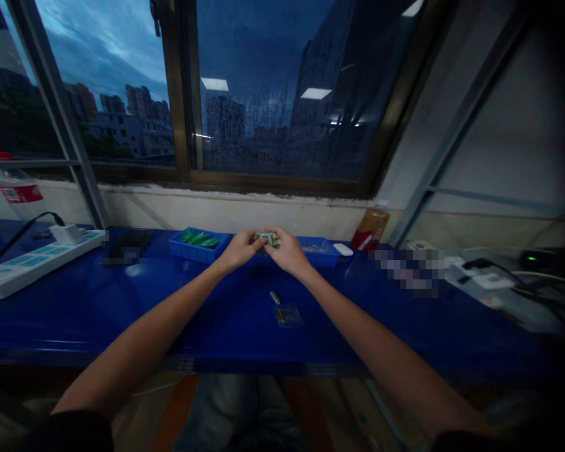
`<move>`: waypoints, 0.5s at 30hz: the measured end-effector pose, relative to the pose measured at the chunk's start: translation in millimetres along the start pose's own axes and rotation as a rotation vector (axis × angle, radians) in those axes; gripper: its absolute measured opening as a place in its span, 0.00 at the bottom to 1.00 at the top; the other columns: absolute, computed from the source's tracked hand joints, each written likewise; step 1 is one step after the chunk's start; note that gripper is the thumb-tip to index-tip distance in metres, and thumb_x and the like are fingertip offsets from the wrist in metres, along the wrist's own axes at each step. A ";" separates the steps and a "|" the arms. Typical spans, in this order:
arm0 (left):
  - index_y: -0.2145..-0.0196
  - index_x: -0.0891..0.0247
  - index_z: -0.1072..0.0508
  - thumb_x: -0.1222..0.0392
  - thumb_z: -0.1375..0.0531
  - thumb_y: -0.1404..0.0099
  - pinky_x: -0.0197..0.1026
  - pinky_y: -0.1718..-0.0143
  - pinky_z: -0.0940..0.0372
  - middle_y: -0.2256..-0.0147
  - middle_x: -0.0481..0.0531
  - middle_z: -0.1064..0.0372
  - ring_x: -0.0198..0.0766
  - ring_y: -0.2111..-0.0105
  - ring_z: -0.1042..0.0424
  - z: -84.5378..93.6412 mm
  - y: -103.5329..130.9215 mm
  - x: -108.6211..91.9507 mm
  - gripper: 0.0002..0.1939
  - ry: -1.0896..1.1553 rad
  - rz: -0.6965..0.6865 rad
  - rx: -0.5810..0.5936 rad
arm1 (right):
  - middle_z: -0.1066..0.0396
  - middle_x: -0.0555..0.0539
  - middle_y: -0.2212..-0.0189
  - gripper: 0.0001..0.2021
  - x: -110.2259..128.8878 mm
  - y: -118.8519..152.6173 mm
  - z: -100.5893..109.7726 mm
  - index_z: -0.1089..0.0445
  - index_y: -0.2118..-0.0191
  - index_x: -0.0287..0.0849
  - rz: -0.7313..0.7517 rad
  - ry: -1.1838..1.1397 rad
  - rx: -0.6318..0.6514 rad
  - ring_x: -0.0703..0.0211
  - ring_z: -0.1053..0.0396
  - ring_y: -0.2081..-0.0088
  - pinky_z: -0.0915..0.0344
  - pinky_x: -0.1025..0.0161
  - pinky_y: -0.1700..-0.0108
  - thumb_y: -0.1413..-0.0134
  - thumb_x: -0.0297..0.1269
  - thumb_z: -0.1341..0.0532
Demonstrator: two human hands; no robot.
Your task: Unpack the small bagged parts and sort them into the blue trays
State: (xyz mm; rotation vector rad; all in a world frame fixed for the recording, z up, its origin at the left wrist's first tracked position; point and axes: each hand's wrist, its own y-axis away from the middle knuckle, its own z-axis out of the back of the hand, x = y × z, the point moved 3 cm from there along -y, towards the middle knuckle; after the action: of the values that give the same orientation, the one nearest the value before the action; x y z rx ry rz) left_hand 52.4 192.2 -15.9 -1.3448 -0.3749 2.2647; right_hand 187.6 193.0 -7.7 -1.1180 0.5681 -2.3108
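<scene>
My left hand (240,251) and my right hand (286,251) meet over the far middle of the blue table, both closed. Between their fingertips is a small pale-green and whitish piece (267,238), too small and blurred to name. On the table nearer to me lies a short silvery cylinder (275,297). Just beside it is a small clear plastic bag (289,316) with thin brownish pieces inside. To the left of my hands stands a blue tray (200,252) with green packets (199,238). Another blue tray (324,257), partly behind my right hand, holds clear plastic items.
At the left a white power strip (42,260) with a plugged-in charger lies on the blue table (216,342). A white oval object (343,249) and a drink bottle (371,227) are at the back right. Cables and another power strip (480,279) occupy the far right.
</scene>
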 end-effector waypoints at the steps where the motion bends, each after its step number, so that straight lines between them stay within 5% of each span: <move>1: 0.66 0.68 0.33 0.54 0.47 0.41 0.34 0.74 0.39 0.74 0.51 0.33 0.33 0.75 0.34 3.5 -1.1 7.1 0.13 0.067 0.017 -0.061 | 0.30 0.44 0.66 0.19 4.2 -3.8 -6.6 0.37 0.54 0.38 0.008 0.003 -0.017 0.58 0.31 0.65 0.34 0.61 0.60 0.56 0.31 0.42; 5: 0.68 0.66 0.34 0.53 0.45 0.43 0.31 0.78 0.43 0.76 0.48 0.35 0.30 0.79 0.37 24.6 8.8 24.7 0.12 0.085 0.018 -0.252 | 0.29 0.43 0.64 0.22 9.3 5.0 -9.6 0.39 0.50 0.39 0.081 0.053 -0.119 0.56 0.31 0.61 0.35 0.58 0.55 0.54 0.36 0.42; 9: 0.64 0.65 0.34 0.53 0.43 0.43 0.30 0.81 0.43 0.72 0.48 0.34 0.27 0.82 0.38 32.5 18.5 19.8 0.13 0.047 0.003 -0.341 | 0.30 0.41 0.58 0.22 6.1 21.0 3.8 0.38 0.50 0.39 0.063 0.025 -0.181 0.55 0.32 0.57 0.36 0.57 0.52 0.53 0.38 0.42; 15: 0.63 0.63 0.34 0.57 0.45 0.41 0.32 0.79 0.40 0.74 0.48 0.35 0.30 0.81 0.35 22.8 21.2 1.0 0.09 -0.096 -0.094 -0.317 | 0.28 0.45 0.74 0.14 7.7 18.9 2.3 0.32 0.63 0.39 -0.123 -0.098 -0.156 0.57 0.29 0.70 0.33 0.60 0.64 0.52 0.44 0.42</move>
State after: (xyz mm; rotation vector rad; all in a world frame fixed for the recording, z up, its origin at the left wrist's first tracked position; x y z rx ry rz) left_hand 26.5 174.9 -15.4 -1.3367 -0.8419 2.2634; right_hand 190.2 173.2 -12.4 -1.3662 0.6677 -2.3321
